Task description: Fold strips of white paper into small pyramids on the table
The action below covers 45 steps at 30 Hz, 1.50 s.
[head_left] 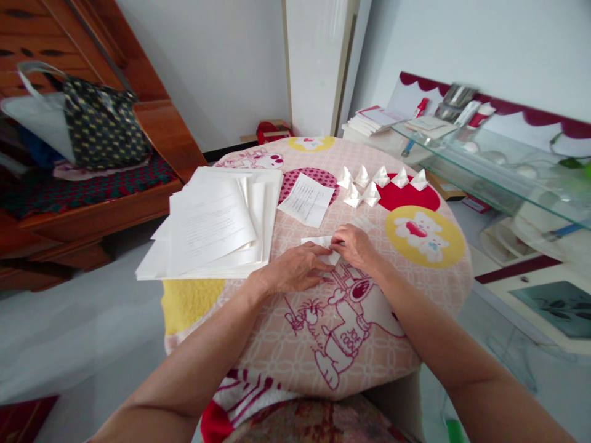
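A small folded piece of white paper (317, 240) lies on the cloth-covered round table (295, 344) in front of me. My left hand (295, 269) presses its fingers on the paper's near left part, holding it against the table. From the right, my right hand (356, 247) pinches the paper's edge with thumb and fingers close together. Both sets of fingertips nearly meet and hide part of the paper. Beyond them stand several small folded white paper shapes (370, 193) with pointed tops, grouped in two rows. A loose printed sheet (307, 200) rests flat behind my left hand.
A pile of white and printed paper (210, 227) covers the table's left side. To the right, a glass-topped shelf (503, 178) carries books (375, 119) and metal containers (457, 101). A wooden bench (161, 135) with a patterned bag (104, 123) stands at the left.
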Each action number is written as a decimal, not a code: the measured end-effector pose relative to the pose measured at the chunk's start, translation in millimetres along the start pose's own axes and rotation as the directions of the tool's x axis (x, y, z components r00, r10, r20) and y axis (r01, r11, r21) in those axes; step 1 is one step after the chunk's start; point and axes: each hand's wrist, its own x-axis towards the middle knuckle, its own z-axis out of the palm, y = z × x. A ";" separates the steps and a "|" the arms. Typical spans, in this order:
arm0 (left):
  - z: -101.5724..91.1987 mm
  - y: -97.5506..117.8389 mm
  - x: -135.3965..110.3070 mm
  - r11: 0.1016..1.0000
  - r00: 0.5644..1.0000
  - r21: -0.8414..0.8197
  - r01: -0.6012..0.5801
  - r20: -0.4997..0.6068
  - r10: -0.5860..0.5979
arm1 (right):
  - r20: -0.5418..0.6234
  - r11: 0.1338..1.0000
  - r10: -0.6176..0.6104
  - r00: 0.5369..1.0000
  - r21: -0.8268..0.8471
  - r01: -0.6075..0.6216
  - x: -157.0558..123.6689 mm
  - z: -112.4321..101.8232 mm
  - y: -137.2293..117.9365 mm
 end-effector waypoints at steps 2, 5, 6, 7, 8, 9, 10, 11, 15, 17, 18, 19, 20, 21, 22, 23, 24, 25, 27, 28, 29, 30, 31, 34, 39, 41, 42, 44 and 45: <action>-0.4 0.3 0.7 0.999 0.999 0.030 0.017 0.030 -0.018 | -0.055 1.000 0.019 0.998 0.024 -0.018 0.9 -1.8 0.2; 0.3 -0.3 1.2 0.998 0.999 0.057 0.026 0.035 -0.028 | -0.185 0.996 0.066 0.980 0.073 -0.054 0.3 -9.2 0.3; 0.7 -0.7 1.2 0.998 0.999 0.062 0.023 0.032 -0.025 | -0.214 0.993 0.091 0.972 0.093 -0.073 -0.9 -12.1 0.3; 1.0 -1.1 1.1 0.998 0.999 0.065 0.019 0.029 -0.021 | -0.218 0.988 0.125 0.968 0.116 -0.101 -2.5 -14.8 0.3; 1.3 -1.4 1.0 0.998 0.999 0.067 0.017 0.027 -0.019 | -0.202 0.981 0.165 0.965 0.140 -0.138 -4.5 -17.0 0.3; 1.4 -1.5 0.9 0.998 0.999 0.067 0.017 0.026 -0.019 | -0.170 0.972 0.202 0.965 0.160 -0.175 -6.6 -18.5 0.2; 1.4 -1.5 0.8 0.998 1.000 0.066 0.017 0.025 -0.019 | -0.127 0.963 0.227 0.965 0.174 -0.204 -8.6 -19.3 0.0; 1.2 -1.3 0.7 0.998 1.000 0.064 0.019 0.023 -0.020 | -0.084 0.958 0.239 0.967 0.180 -0.222 -10.3 -19.6 -0.3; -0.2 0.4 0.6 0.998 0.999 0.058 0.033 0.023 -0.034 | 0.008 0.963 0.216 0.976 0.160 -0.215 -12.4 -18.0 -1.6; -0.8 0.9 0.7 0.998 0.999 0.057 0.032 0.027 -0.033 | 0.012 0.967 0.217 0.976 0.137 -0.216 -11.1 -17.3 -2.3; -0.9 0.9 0.7 0.998 0.999 0.057 0.030 0.030 -0.032 | 0.015 0.968 0.218 0.976 0.123 -0.218 -10.2 -17.1 -2.7; -0.9 0.8 0.7 0.998 0.999 0.060 0.030 0.034 -0.032 | 0.017 0.969 0.220 0.975 0.109 -0.221 -9.4 -17.1 -3.0; -0.7 0.5 0.8 0.997 0.999 0.064 0.032 0.038 -0.035 | 0.021 0.970 0.222 0.975 0.096 -0.223 -8.8 -17.3 -3.5; -0.5 0.2 0.8 0.997 0.998 0.067 0.036 0.042 -0.038 | 0.028 0.970 0.225 0.974 0.086 -0.226 -8.4 -17.6 -4.2; -0.3 -0.2 0.9 0.997 0.998 0.069 0.039 0.044 -0.043 | 0.038 0.970 0.227 0.973 0.078 -0.229 -8.3 -18.1 -5.0; 0.0 -0.5 1.0 0.997 0.998 0.069 0.042 0.045 -0.046 | 0.055 0.970 0.228 0.972 0.071 -0.232 -8.5 -18.8 -6.2; 0.1 -0.7 1.1 0.997 0.998 0.067 0.042 0.044 -0.045 | 0.075 0.970 0.232 0.970 0.063 -0.236 -8.9 -19.6 -7.7; 0.2 -0.8 1.2 0.997 0.998 0.066 0.038 0.043 -0.041 | 0.097 0.968 0.239 0.966 0.049 -0.244 -9.6 -20.4 -9.3; 0.0 -0.5 1.6 0.998 0.999 0.065 0.026 0.041 -0.029 | 0.125 0.966 0.255 0.959 0.010 -0.258 -11.2 -21.7 -13.0; -0.2 -0.1 1.9 0.998 0.999 0.066 0.022 0.040 -0.024 | 0.131 0.966 0.258 0.957 -0.012 -0.259 -12.1 -22.1 -14.6; -0.6 0.3 2.1 0.998 0.999 0.065 0.020 0.040 -0.022 | 0.132 0.966 0.258 0.957 -0.032 -0.256 -12.8 -22.3 -16.1; -1.0 0.8 2.4 0.998 0.999 0.064 0.022 0.042 -0.025 | 0.130 0.966 0.256 0.958 -0.050 -0.252 -13.3 -22.4 -17.2; -1.4 1.2 2.6 0.998 0.999 0.063 0.027 0.046 -0.030 | 0.129 0.967 0.253 0.959 -0.062 -0.247 -13.6 -22.6 -17.9; -2.4 2.2 2.9 0.996 0.996 0.072 0.046 0.071 -0.051 | 0.141 0.966 0.256 0.956 -0.075 -0.248 -13.1 -23.9 -17.8; -2.6 2.8 2.7 0.994 0.995 0.092 0.051 0.086 -0.059 | 0.148 0.953 0.303 0.941 -0.072 -0.295 -11.6 -28.8 -12.3; -2.3 2.5 2.6 0.996 0.995 0.080 0.050 0.084 -0.057 | 0.119 0.946 0.321 0.940 -0.079 -0.313 -11.4 -30.0 -8.9; -2.1 2.2 2.6 0.996 0.995 0.075 0.052 0.083 -0.058 | 0.104 0.943 0.331 0.938 -0.084 -0.323 -11.1 -30.2 -6.9; -1.4 1.2 2.5 0.996 0.995 0.070 0.057 0.082 -0.063 | 0.074 0.932 0.358 0.931 -0.093 -0.351 -10.2 -29.7 -2.2; -1.0 0.5 2.5 0.996 0.995 0.071 0.058 0.081 -0.064 | 0.059 0.924 0.376 0.925 -0.098 -0.370 -9.6 -29.0 0.5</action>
